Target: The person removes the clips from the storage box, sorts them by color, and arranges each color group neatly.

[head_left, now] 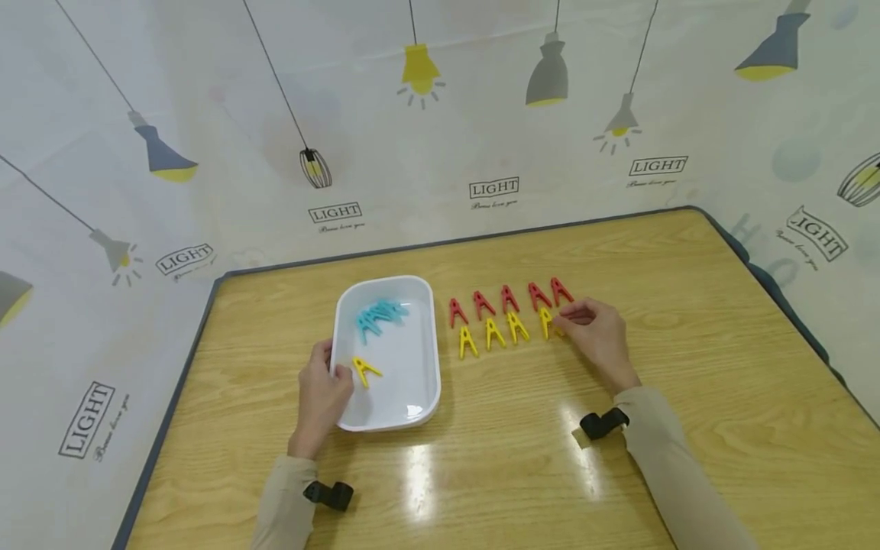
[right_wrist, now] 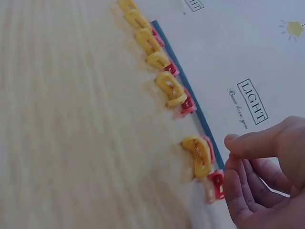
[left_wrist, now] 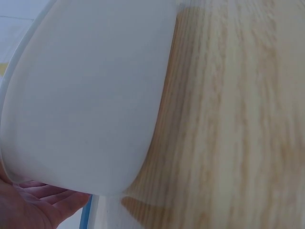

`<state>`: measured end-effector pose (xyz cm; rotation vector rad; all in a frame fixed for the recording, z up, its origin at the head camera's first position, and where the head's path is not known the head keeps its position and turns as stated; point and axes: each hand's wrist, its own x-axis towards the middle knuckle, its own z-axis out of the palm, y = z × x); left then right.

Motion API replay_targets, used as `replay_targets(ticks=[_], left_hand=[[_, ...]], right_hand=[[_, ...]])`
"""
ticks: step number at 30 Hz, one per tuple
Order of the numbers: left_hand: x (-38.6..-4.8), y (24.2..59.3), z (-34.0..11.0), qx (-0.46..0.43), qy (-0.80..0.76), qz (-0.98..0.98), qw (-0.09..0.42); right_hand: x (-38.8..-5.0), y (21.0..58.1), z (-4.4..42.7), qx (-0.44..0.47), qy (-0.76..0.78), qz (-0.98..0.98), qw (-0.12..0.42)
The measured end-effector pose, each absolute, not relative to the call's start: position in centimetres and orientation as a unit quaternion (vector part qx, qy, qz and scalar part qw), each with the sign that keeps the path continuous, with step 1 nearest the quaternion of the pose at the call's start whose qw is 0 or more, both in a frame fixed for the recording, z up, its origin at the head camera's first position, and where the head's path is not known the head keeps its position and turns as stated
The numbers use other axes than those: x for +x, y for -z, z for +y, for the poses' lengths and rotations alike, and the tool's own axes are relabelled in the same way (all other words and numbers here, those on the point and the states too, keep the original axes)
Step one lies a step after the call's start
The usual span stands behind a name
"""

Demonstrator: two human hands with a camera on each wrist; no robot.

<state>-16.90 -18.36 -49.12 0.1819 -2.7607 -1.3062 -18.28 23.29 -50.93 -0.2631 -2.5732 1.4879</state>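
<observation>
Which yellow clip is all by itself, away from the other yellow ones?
The yellow clip in the white tray, beside the left hand; the other four yellow clips are on the table, near the red clips.

Long beige sleeves (head_left: 677,466) each carry a rounded black wrist camera (head_left: 606,424).

Tray (head_left: 406,382) on table (head_left: 495,473), clothespins (head_left: 378,314) inside; right of tray, rear clothespin row (head_left: 509,293) behind front row (head_left: 517,327).

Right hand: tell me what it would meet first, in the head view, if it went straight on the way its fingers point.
Most likely the rightmost yellow clip, just left of the right hand. Depth is unclear, so the hand might pass slightly above it.
</observation>
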Motion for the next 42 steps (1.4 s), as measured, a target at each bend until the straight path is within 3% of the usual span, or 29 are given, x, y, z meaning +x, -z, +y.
replay_targets(ticks=[8,16,42], left_hand=[[-16.9,48.9,-18.7,0.059,0.429,-0.901,0.029],[-16.9,48.9,-18.6,0.056,0.432,-0.899,0.053],[-16.7,49.3,-18.3,0.041,0.430,-0.899,0.078]], right_hand=[[-19.6,48.4,20.6,-0.050,-0.534,-0.842,0.061],[-21.2,46.5,16.4,-0.011,-0.568,-0.821,0.058],[-23.7,44.5,5.0,0.038,-0.602,-0.798,0.012]])
